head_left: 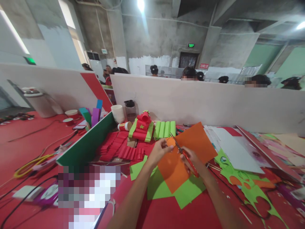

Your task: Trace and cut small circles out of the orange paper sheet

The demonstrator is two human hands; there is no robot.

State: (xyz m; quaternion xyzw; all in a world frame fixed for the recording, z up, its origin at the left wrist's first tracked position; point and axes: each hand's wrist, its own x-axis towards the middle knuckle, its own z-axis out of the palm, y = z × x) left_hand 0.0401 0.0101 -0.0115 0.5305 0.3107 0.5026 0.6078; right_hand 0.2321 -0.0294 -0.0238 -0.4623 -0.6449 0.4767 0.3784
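Note:
My left hand point(160, 150) pinches a small round orange paper piece point(171, 142). In my right hand point(189, 160) are red-handled scissors point(190, 163), their blades slightly apart at the right edge of that piece. Beneath both hands lies a large orange sheet point(199, 143), tilted over bright green sheets point(190, 190). Behind my left hand stand rolled green paper tubes point(165, 129) and a stacked red and green paper model point(142, 127) with a star on its front.
Folded red strips point(111, 144) lie left of the model, beside a green divider point(90, 140). A white cup point(117, 113) and dark-lidded jar point(130, 111) stand behind. Green cut scraps point(249, 181) and a white sheet point(238, 149) lie right. People's heads show beyond a white partition point(214, 105).

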